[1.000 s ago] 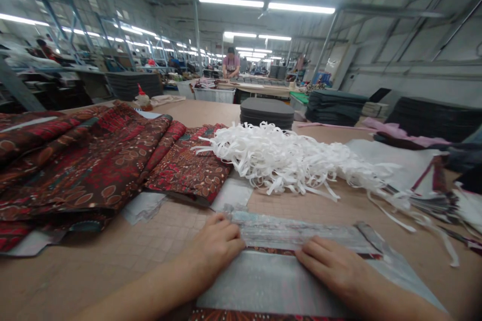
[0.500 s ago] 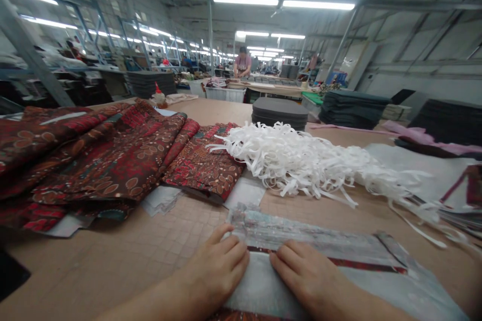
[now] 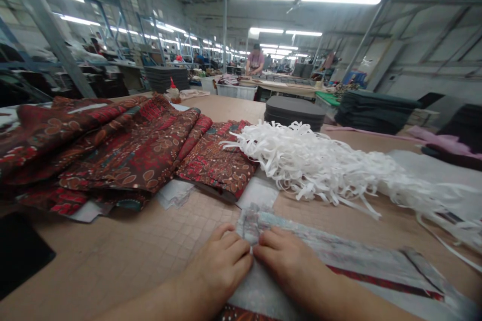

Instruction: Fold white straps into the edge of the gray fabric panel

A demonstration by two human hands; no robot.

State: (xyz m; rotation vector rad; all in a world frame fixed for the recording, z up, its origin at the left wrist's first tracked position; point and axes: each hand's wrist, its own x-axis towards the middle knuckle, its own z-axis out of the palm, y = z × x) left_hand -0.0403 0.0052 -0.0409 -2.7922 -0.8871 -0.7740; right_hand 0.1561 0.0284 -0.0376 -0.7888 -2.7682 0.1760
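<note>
A pale grey-backed fabric piece (image 3: 320,238) lies on the brown-covered table, wrong side up, with a dark red patterned strip showing along a fold. My left hand (image 3: 222,261) presses on its left end, fingers curled and closed on the fabric edge. Right beside it, almost touching, my right hand (image 3: 282,261) is closed on the same fabric by the fold. Both sets of fingertips are partly hidden. Below the hands a bit of dark red printed cloth (image 3: 244,313) shows at the bottom edge.
Folded brown-red printed fabric (image 3: 124,155) covers the left side. A heap of white ribbon strips (image 3: 301,160) lies to the right, before a stack of dark grey pads (image 3: 293,110). A red-capped bottle (image 3: 173,92) stands behind. Farther off, a person (image 3: 255,61) works at another table.
My right hand has moved left along the fold, closer to my left hand. The camera view has turned slightly left, so the surroundings appear shifted right.
</note>
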